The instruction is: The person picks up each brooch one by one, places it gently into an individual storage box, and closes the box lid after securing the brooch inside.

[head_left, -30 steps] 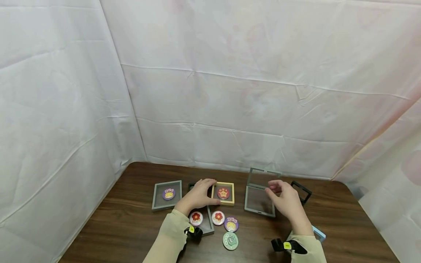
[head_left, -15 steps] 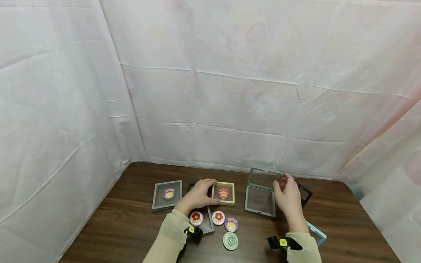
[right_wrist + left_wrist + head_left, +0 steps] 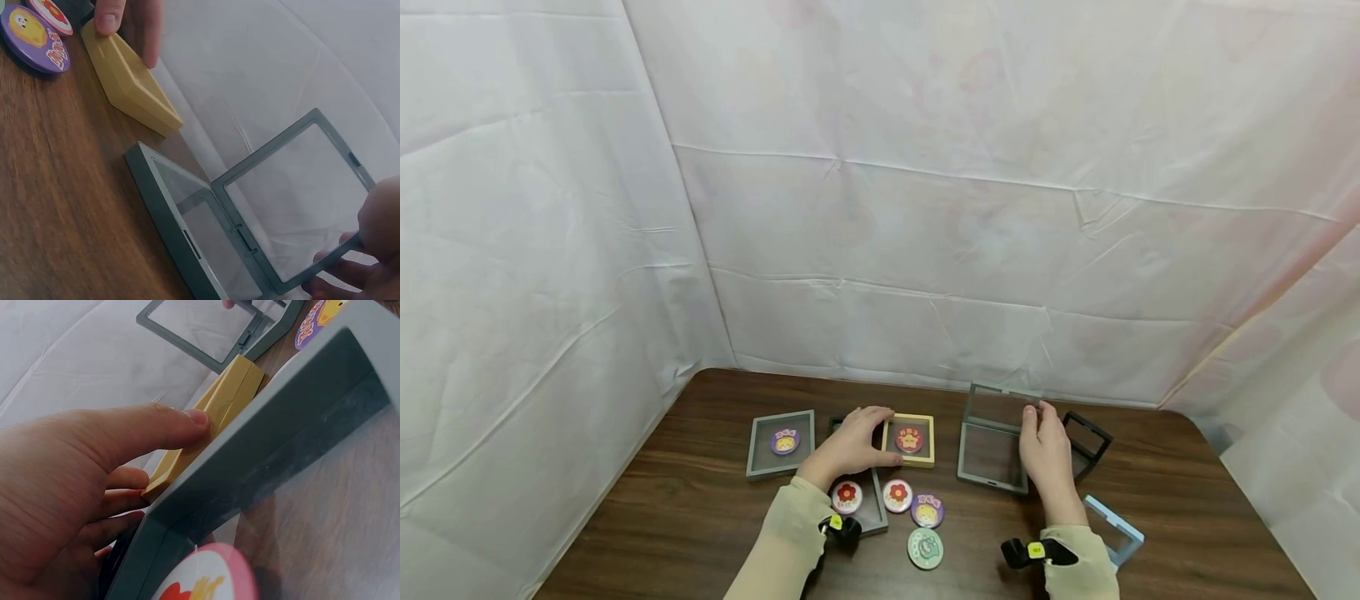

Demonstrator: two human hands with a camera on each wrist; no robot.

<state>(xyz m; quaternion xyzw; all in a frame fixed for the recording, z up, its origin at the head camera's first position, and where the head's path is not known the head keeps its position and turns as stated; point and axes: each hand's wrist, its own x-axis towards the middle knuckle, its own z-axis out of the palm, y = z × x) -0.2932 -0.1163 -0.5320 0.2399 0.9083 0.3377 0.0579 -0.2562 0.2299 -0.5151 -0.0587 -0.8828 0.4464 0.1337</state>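
My left hand (image 3: 850, 442) holds the left side of a small yellow display case (image 3: 931, 442), which has a red star badge (image 3: 909, 440) inside. In the left wrist view its thumb presses the yellow edge (image 3: 234, 394), with the other fingers on the far side. At the right, a grey-green hinged display case (image 3: 992, 485) stands with its clear lid (image 3: 269, 146) raised. My right hand (image 3: 1048, 454) pinches the lid's right edge. Fingers curl under that edge in the right wrist view, and nothing shows inside this case.
A grey case (image 3: 778, 475) with a purple badge lies at left. Another grey case (image 3: 873, 517) lies partly under my left forearm, a red-flower badge (image 3: 847, 497) over it. Loose flower (image 3: 897, 496), purple (image 3: 927, 511) and green (image 3: 925, 549) badges lie nearby. Black (image 3: 1090, 426) and light-blue (image 3: 1115, 518) cases are at right.
My right hand has moved from above the opened grey-green case round to the lid's right edge and taken hold there. The left hand has stayed on the yellow case.
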